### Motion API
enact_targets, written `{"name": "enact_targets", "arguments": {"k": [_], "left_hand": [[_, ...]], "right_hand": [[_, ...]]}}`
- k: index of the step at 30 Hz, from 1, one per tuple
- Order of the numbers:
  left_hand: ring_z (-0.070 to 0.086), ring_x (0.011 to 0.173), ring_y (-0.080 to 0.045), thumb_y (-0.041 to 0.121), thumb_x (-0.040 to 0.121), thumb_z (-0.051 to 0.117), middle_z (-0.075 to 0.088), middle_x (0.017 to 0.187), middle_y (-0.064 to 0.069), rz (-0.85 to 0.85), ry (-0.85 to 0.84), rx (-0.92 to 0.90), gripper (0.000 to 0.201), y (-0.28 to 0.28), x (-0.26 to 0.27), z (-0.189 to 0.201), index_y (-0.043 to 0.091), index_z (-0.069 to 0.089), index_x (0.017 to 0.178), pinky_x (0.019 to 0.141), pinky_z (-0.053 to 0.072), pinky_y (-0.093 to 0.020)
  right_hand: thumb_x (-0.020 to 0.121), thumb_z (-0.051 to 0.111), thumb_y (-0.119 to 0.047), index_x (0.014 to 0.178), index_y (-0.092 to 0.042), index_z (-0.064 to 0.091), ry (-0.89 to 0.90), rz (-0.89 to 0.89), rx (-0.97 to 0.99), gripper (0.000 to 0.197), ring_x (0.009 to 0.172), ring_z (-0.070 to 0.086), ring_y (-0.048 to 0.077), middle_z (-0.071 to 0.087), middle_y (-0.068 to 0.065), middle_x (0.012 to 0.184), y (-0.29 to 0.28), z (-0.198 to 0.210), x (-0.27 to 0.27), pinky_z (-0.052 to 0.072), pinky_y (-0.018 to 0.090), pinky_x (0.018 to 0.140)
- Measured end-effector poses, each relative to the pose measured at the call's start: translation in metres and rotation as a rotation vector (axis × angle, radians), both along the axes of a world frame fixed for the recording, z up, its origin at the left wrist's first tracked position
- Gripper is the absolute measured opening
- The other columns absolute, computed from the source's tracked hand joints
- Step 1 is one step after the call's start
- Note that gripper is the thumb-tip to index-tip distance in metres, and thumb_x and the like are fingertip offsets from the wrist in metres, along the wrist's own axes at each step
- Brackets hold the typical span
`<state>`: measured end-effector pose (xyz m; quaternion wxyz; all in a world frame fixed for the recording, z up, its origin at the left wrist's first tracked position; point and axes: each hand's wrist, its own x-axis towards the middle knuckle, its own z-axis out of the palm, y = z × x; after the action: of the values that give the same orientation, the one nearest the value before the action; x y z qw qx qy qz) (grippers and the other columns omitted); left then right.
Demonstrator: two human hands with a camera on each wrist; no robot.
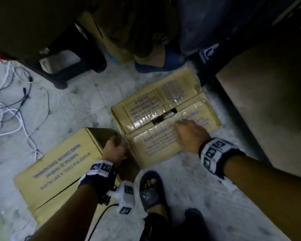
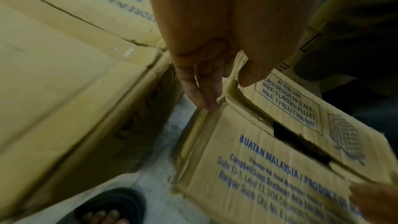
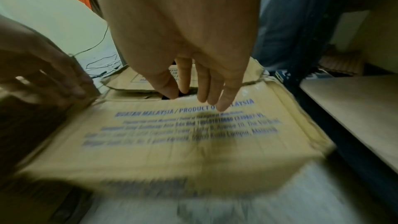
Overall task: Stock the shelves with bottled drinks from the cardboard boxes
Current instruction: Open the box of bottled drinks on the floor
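Far left of the head frame: loose cables (image 1: pixel 9 108) on the concrete floor (image 1: pixel 68 105), dark stool legs (image 1: pixel 63 66) above them. Lower left, a closed cardboard box (image 1: pixel 59 169) lies on the floor with its top seam shut, print upside down to the camera.

Centre: the left hand (image 1: pixel 114 147) sits at the near-left corner of the second box (image 1: pixel 165 117). The wrist view shows its fingers (image 2: pixel 202 91) fairly straight, tips touching the corner fold, thumb on the flap; the grip looks loose, with nothing clearly clamped.

Right of centre, the second box is taped shut but torn open along the middle seam, leaving a dark gap (image 1: pixel 163 116). Something pale shows inside; bottles cannot be confirmed. The right hand (image 1: pixel 191 134) rests flat on the near flap, fingers (image 3: pixel 215 91) extended toward the gap with the tips at its edge, holding nothing.

Progress judged early: both boxes unopened or barely breached, no bottle out, nothing on any shelf. Left to do: tear the flaps open, lift drinks out, carry them to the shelves.

Bottom centre, the person's own sandalled foot (image 1: pixel 151 190) is just beside the box. Upper centre, another person's blue shoe (image 1: pixel 156 65) stands close behind it. Right edge: a dark shelf frame (image 1: pixel 215 66) and a pale board (image 1: pixel 268 94), tight against the box. Crowded floor, and tape may resist the pull.
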<state>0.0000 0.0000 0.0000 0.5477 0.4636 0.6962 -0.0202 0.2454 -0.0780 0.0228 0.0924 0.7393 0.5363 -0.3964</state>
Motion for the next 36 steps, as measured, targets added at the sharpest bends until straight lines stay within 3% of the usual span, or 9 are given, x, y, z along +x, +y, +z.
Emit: {"name": "enact_targets", "arguments": {"k": [5,7,11,17,20,25,29,33,36], "left_hand": [[0.065,0.064,-0.024,0.011,0.096,0.049,0.067,0.079,-0.012,0.206,-0.112,-0.075,0.008,0.024,0.014,-0.018,0.007,0.056,0.095,0.060,0.056,-0.031],[0.067,0.068,-0.025,0.004,0.092,0.048,0.069,0.086,-0.015,0.248,-0.150,-0.123,0.008,0.028,0.014,-0.014,0.006,0.055,0.096,0.058,0.057,-0.030],[0.071,0.082,-0.023,-0.005,0.084,0.042,0.073,0.100,-0.010,0.263,-0.239,-0.197,0.024,0.041,0.004,0.002,0.010,0.055,0.097,0.067,0.056,-0.030],[0.061,0.107,-0.014,-0.014,0.085,0.032,0.058,0.123,0.005,0.291,-0.537,0.045,0.070,0.089,0.013,0.029,0.042,0.041,0.125,0.082,0.052,-0.040],[0.056,0.114,-0.014,-0.014,0.084,0.043,0.052,0.133,0.003,0.051,-0.457,0.124,0.074,0.110,0.035,0.023,0.050,0.046,0.122,0.084,0.051,-0.033],[0.060,0.106,-0.032,0.008,0.083,0.055,0.064,0.117,-0.014,-0.946,0.150,0.326,0.047,0.094,0.061,-0.013,0.022,0.057,0.128,0.082,0.045,-0.029],[0.050,0.124,-0.028,0.005,0.081,0.053,0.050,0.140,-0.006,-1.207,0.113,0.400,0.055,0.072,0.079,-0.022,0.022,0.053,0.133,0.097,0.045,-0.033],[0.015,0.146,-0.020,0.008,0.084,0.049,0.019,0.158,0.005,-1.500,0.211,0.345,0.068,0.068,0.094,-0.025,0.033,0.033,0.145,0.099,0.046,-0.042],[0.024,0.142,-0.021,0.017,0.093,0.045,0.021,0.156,0.004,-1.758,0.399,0.262,0.060,0.066,0.106,-0.021,0.041,0.028,0.145,0.097,0.044,-0.041]], "right_hand": [[0.093,0.050,-0.034,0.136,-0.019,0.044,-0.080,0.126,0.164,0.046,0.138,0.029,0.025,0.037,0.007,0.143,0.041,-0.045,0.001,0.027,0.050,0.111],[0.095,0.042,-0.037,0.132,-0.019,0.047,-0.134,0.097,0.194,0.042,0.131,0.040,0.025,0.047,0.007,0.135,0.025,-0.052,-0.006,0.019,0.058,0.112],[0.087,0.040,-0.036,0.118,-0.016,0.059,-0.179,-0.077,0.299,0.042,0.095,0.064,0.029,0.066,0.007,0.101,-0.054,-0.042,-0.037,0.033,0.066,0.098],[0.072,0.066,-0.034,0.120,-0.019,0.055,-0.093,0.001,0.122,0.052,0.112,0.057,0.031,0.058,0.010,0.117,-0.115,-0.037,-0.064,0.041,0.064,0.092],[0.077,0.061,-0.027,0.124,-0.016,0.054,-0.145,0.000,0.198,0.049,0.125,0.044,0.034,0.051,0.014,0.129,-0.048,-0.048,-0.043,0.036,0.060,0.098],[0.095,0.043,-0.040,0.148,-0.019,0.029,-0.144,0.074,0.130,0.059,0.150,0.003,0.026,0.022,0.007,0.158,0.033,-0.065,-0.007,0.002,0.064,0.114],[0.090,0.038,-0.045,0.124,-0.013,0.058,-0.206,0.054,0.256,0.050,0.133,0.040,0.028,0.057,0.010,0.127,0.007,-0.037,-0.012,0.005,0.069,0.112],[0.091,0.051,-0.040,0.099,-0.016,0.064,-0.309,-0.106,0.542,0.028,0.115,0.055,0.027,0.061,0.006,0.104,-0.067,0.014,-0.026,0.019,0.064,0.112],[0.090,0.049,-0.038,0.076,-0.019,0.066,-0.321,-0.158,0.420,0.029,0.086,0.065,0.025,0.064,0.002,0.078,-0.138,0.020,-0.038,0.025,0.061,0.111]]}}
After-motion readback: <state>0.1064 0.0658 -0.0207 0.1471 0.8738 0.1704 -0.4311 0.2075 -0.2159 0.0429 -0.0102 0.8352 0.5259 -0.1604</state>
